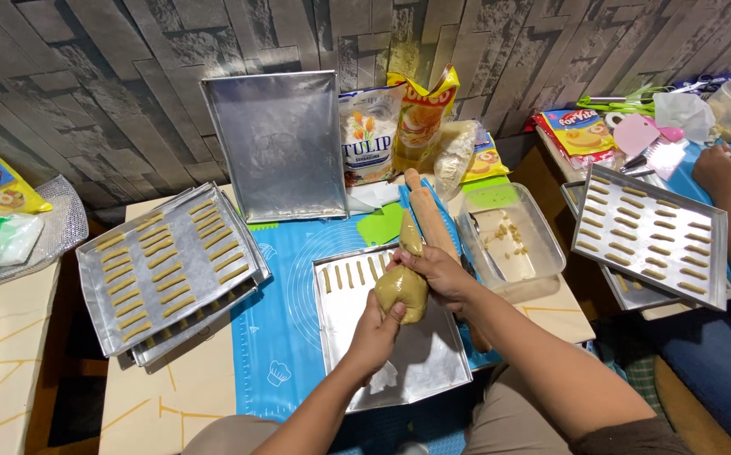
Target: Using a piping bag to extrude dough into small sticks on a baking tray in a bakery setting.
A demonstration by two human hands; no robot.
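- Pale wooden desk (172, 396) carries a blue silicone mat (281, 337) and a stack of metal trays (104, 278) with dough sticks.
- One empty tray (281, 143) leans upright on the wall; beside it stand two bags, white (367, 135) and yellow (420, 109).
- The front metal tray (433, 362) holds six piped sticks.
- Above it, the tan dough-filled piping bag (403, 282): left hand (374, 333) fingers wrap its bulb, right hand (437, 274) pinches its neck.

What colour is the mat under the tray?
Blue with white line drawings, the mat shows best in the head view.
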